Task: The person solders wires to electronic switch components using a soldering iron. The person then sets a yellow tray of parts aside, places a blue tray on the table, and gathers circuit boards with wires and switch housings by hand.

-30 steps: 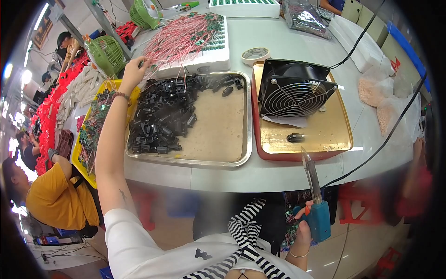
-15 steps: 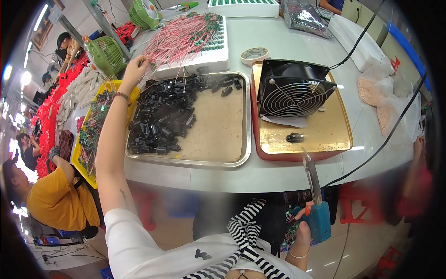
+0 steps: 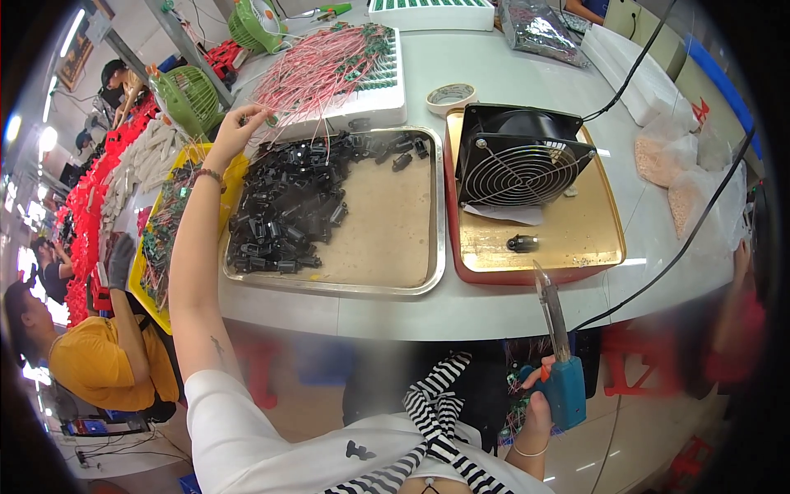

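Observation:
At the left edge of a white foam block point(image 3: 362, 107), my left hand point(image 3: 237, 132) pinches a small green circuit board point(image 3: 271, 120) with its fingertips. Pink and red wires point(image 3: 309, 70) with more green boards lie heaped on that block. My right hand point(image 3: 536, 421) grips the blue handle of a soldering gun point(image 3: 565, 391), its metal tip pointing up toward the gold lid. On the lid, in front of a black fan point(image 3: 527, 160), lies one small black housing point(image 3: 522, 244). Many similar black housings point(image 3: 284, 198) fill the left half of a metal-rimmed tray point(image 3: 391, 235).
A roll of tape point(image 3: 451, 99) sits behind the fan's red-sided tin point(image 3: 539, 272). Bags of small beige pieces point(image 3: 665, 173) lie at right, crossed by a black cable point(image 3: 699, 226). A yellow bin point(image 3: 160, 296) borders the tray; a co-worker in yellow point(image 3: 95, 358) sits at left.
My left hand has shifted slightly down and toward me, and the green board shows at its fingertips. The co-worker's gloved hand has moved up and right. My right hand stays put.

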Demonstrator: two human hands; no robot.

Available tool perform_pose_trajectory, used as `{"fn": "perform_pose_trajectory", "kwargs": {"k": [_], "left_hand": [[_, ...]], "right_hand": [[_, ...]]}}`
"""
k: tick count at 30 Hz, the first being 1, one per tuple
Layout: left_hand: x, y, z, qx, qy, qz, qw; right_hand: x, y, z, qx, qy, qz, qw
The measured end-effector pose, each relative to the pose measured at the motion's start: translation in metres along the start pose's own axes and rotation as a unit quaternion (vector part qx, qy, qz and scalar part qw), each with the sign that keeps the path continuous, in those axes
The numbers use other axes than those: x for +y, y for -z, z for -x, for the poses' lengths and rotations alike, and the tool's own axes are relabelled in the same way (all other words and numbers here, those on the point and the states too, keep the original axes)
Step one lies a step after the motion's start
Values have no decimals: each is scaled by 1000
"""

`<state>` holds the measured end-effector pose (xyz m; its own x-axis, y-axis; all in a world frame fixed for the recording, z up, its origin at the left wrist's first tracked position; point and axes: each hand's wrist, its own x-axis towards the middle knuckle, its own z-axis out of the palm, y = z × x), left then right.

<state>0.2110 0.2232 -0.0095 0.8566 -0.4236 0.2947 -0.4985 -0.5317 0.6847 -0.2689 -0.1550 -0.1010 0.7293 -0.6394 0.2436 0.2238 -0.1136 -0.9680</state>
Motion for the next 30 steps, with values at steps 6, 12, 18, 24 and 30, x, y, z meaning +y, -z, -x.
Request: {"fn": "perform_pose_trajectory", "kwargs": {"k": [6, 12, 18, 24, 30], "left_hand": [[-11, -6, -3, 30, -26, -81, 996], [-20, -8, -6, 57, -61, -140, 987], [-7, -1, -5, 19, 35, -3, 999], [-4, 10, -1, 100, 36, 72, 992], [3, 17, 5, 133, 39, 65, 988]], "right_hand": [[1, 4, 3, -1, -6, 14, 1000], [2, 1, 1, -4, -3, -6, 1000], [2, 2, 1, 6, -3, -14, 1000], [3, 3, -1, -11, 10, 1, 1000], [3, 2, 1, -5, 0, 11, 1000]]}}
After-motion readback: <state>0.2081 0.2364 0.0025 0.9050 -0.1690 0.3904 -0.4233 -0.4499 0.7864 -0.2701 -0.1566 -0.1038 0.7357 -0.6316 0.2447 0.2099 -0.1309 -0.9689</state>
